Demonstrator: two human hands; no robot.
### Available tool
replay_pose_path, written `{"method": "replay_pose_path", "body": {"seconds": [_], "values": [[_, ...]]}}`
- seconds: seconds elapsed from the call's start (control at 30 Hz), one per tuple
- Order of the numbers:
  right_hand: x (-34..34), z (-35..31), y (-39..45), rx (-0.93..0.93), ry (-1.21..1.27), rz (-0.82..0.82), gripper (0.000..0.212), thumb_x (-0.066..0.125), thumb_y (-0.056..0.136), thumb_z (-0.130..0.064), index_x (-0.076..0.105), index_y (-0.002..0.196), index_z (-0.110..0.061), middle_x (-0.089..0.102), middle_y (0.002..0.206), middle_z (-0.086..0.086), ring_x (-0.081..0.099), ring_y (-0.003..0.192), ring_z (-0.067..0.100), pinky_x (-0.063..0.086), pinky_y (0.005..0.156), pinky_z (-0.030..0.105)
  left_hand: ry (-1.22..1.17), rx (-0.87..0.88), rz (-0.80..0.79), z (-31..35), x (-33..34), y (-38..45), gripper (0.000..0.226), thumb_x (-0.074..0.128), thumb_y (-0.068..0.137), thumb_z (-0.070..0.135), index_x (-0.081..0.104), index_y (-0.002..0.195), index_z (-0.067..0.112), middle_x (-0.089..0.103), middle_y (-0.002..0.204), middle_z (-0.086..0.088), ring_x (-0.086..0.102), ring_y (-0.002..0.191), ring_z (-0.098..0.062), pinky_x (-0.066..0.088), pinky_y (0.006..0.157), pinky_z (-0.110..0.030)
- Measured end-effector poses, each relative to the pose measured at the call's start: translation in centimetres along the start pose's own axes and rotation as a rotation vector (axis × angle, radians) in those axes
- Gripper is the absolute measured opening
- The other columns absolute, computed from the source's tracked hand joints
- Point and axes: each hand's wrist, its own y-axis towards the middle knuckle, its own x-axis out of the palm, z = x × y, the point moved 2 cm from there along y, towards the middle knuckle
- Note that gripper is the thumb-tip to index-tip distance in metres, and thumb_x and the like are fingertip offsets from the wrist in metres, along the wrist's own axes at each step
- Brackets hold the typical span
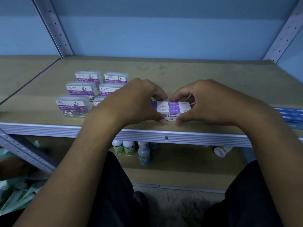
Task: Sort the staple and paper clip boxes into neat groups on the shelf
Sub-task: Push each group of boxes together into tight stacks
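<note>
A tight block of small white and purple staple boxes (172, 109) sits near the front edge of the brown shelf (213, 76). My left hand (136, 102) grips the block's left half, thumb at the front and fingers at the back. My right hand (206, 104) grips the right half the same way. To the left stand several clear paper clip boxes (77, 105) in two columns; my left hand hides part of the nearest one in the right column.
A blue package (290, 114) lies at the shelf's right edge. Grey metal uprights (54, 28) frame the bay. On the lower shelf stand small bottles (129, 148), with one lying over (221, 151). Green packets (14, 195) are at the lower left.
</note>
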Motion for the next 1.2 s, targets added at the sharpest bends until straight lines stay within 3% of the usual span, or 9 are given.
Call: {"method": "replay_pose_path", "body": {"seconds": [0.17, 0.4, 0.6, 0.73, 0.87, 1.0, 1.1, 1.2], "values": [[0.3, 0.0, 0.4, -0.005, -0.051, 0.002, 0.045, 0.087, 0.072, -0.039, 0.073, 0.115, -0.033, 0.07, 0.108, -0.016, 0.058, 0.087, 0.001, 0.049, 0.074, 0.022, 0.013, 0.026, 0.021, 0.1, 0.1, 0.3, 0.036, 0.085, 0.072, 0.032, 0.076, 0.106, 0.032, 0.074, 0.099, 0.011, 0.063, 0.088, -0.007, 0.055, 0.082, -0.033], [0.7, 0.0, 0.6, 0.028, -0.082, 0.036, 0.041, 0.087, 0.072, -0.039, 0.075, 0.111, -0.034, 0.071, 0.106, -0.009, 0.062, 0.089, 0.011, 0.055, 0.078, 0.033, 0.017, 0.041, 0.049, 0.0, 0.2, 0.4, 0.033, 0.086, 0.071, 0.035, 0.078, 0.103, 0.031, 0.066, 0.083, 0.014, 0.056, 0.078, -0.007, 0.049, 0.073, -0.027], [0.9, -0.2, 0.6, 0.064, -0.073, 0.042, 0.04, 0.086, 0.074, -0.038, 0.074, 0.112, -0.035, 0.071, 0.107, -0.007, 0.063, 0.09, 0.013, 0.056, 0.08, 0.036, 0.029, 0.028, 0.046, 0.0, 0.5, 0.4, 0.034, 0.084, 0.072, 0.035, 0.076, 0.105, 0.03, 0.071, 0.096, 0.01, 0.058, 0.085, -0.008, 0.052, 0.079, -0.031], [1.0, -0.2, 0.5, 0.065, -0.09, 0.044, 0.041, 0.085, 0.075, -0.038, 0.073, 0.114, -0.035, 0.07, 0.106, -0.007, 0.062, 0.089, 0.013, 0.053, 0.075, 0.031, 0.023, 0.018, 0.052, 0.1, 0.8, 0.2, 0.034, 0.082, 0.074, 0.036, 0.074, 0.107, 0.03, 0.07, 0.099, 0.01, 0.059, 0.086, -0.008, 0.053, 0.08, -0.032], [0.6, -0.7, 0.0, 0.029, -0.049, 0.022, 0.056, 0.085, 0.075, -0.043, 0.066, 0.126, -0.033, 0.069, 0.119, -0.01, 0.063, 0.101, 0.01, 0.054, 0.087, 0.032, 0.012, 0.017, 0.065, 0.2, 0.4, -0.5, 0.043, 0.08, 0.075, 0.044, 0.07, 0.115, 0.032, 0.069, 0.108, 0.011, 0.062, 0.094, -0.01, 0.054, 0.083, -0.037], [-0.7, -1.3, -0.7, -0.008, 0.01, 0.093, 0.054, 0.077, 0.082, -0.046, 0.061, 0.132, -0.037, 0.064, 0.128, -0.015, 0.06, 0.111, 0.006, 0.051, 0.096, 0.032, 0.05, -0.01, 0.185, -0.4, -2.2, -1.9, 0.049, 0.074, 0.079, 0.051, 0.064, 0.123, 0.035, 0.065, 0.12, 0.014, 0.059, 0.093, -0.006, 0.049, 0.08, -0.027], [-1.6, -1.9, -0.8, -0.045, 0.095, 0.185, 0.044, 0.073, 0.086, -0.046, 0.063, 0.128, -0.04, 0.064, 0.124, -0.019, 0.061, 0.105, 0.001, 0.054, 0.094, 0.034, 0.07, -0.051, 0.369, -1.2, -4.8, -3.2, 0.037, 0.07, 0.082, 0.051, 0.068, 0.116, 0.036, 0.066, 0.111, 0.019, 0.059, 0.087, -0.003, 0.041, 0.073, -0.023], [-1.8, -3.0, -0.1, -0.08, 0.138, 0.244, 0.038, 0.072, 0.088, -0.045, 0.064, 0.125, -0.042, 0.064, 0.12, -0.021, 0.062, 0.101, -0.002, 0.055, 0.092, 0.035, 0.046, -0.093, 0.524, -2.6, -6.4, -4.3, 0.029, 0.069, 0.084, 0.049, 0.069, 0.11, 0.037, 0.066, 0.108, 0.019, 0.06, 0.091, -0.004, 0.042, 0.072, -0.022]]}}
